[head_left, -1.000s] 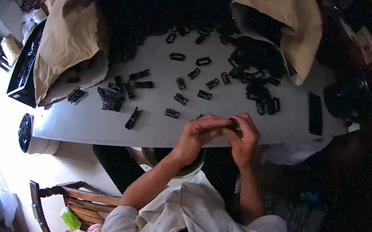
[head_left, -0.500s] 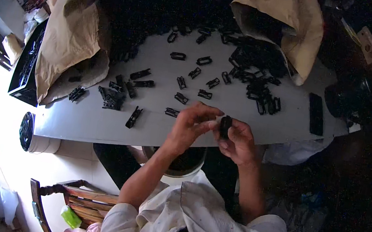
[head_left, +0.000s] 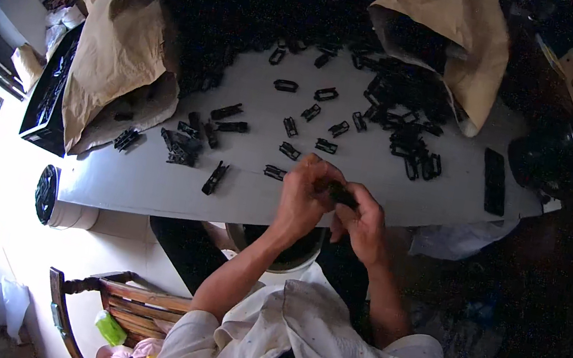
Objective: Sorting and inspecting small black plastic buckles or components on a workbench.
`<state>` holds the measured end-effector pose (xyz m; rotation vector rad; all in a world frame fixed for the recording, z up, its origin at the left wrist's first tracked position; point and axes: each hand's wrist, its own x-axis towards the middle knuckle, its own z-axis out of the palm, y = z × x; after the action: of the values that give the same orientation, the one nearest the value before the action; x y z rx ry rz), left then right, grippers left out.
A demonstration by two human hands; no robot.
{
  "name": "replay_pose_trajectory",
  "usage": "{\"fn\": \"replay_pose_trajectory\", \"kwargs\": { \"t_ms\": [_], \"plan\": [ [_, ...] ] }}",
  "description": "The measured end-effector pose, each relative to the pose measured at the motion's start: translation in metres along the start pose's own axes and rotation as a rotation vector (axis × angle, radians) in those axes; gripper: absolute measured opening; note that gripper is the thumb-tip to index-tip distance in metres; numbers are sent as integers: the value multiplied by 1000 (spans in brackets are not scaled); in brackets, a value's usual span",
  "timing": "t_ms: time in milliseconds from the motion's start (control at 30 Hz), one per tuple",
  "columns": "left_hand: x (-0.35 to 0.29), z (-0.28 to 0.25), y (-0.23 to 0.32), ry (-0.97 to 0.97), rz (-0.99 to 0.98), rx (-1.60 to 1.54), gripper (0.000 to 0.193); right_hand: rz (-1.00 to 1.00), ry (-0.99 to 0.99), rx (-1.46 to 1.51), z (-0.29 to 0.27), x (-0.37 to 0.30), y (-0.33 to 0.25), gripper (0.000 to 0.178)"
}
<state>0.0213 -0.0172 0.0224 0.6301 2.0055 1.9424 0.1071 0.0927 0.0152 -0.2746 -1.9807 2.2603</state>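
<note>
Near the table's front edge, both hands meet around a small black plastic part (head_left: 343,195). My right hand (head_left: 366,226) grips it between thumb and fingers. My left hand (head_left: 304,196) has its fingers curled in against the part's left end, and the fingers cover some of it. Just beyond my left hand, single black plastic frames (head_left: 287,150) lie spread over the grey tabletop (head_left: 237,201). A heap of similar black pieces (head_left: 407,116) sits farther back on the right, and a smaller cluster (head_left: 179,148) lies to the left.
Open brown paper sacks stand at the left (head_left: 120,60) and the back right (head_left: 474,51). A flat dark slab (head_left: 494,182) rests at the table's right side. Below the edge are a bucket (head_left: 289,255) between my legs, a white bin (head_left: 73,208) and a wooden chair (head_left: 136,306).
My hands have drawn together, the left moving right onto the part. The part has tipped from upright to slanted. The whole view has shifted slightly.
</note>
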Motion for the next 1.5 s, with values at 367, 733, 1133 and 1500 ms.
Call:
{"fn": "replay_pose_trajectory", "kwargs": {
  "t_ms": [367, 733, 1133, 1500],
  "plan": [
    [13, -45, -13, -246, 144, 92, 31, 74, -69, 190, -22, -1, 15, 25],
    [81, -140, -40, -16, 261, 1463, 14, 37, -193, 650, -23, -5, 16, 31],
    [-23, -65, -4, -225, -140, -490, 31, -600, 84, -793, 29, 6, -17, 40],
    [-48, -59, 11, -89, -141, -472, 28, -682, 78, -895, 35, -13, -13, 41]
  ]
}}
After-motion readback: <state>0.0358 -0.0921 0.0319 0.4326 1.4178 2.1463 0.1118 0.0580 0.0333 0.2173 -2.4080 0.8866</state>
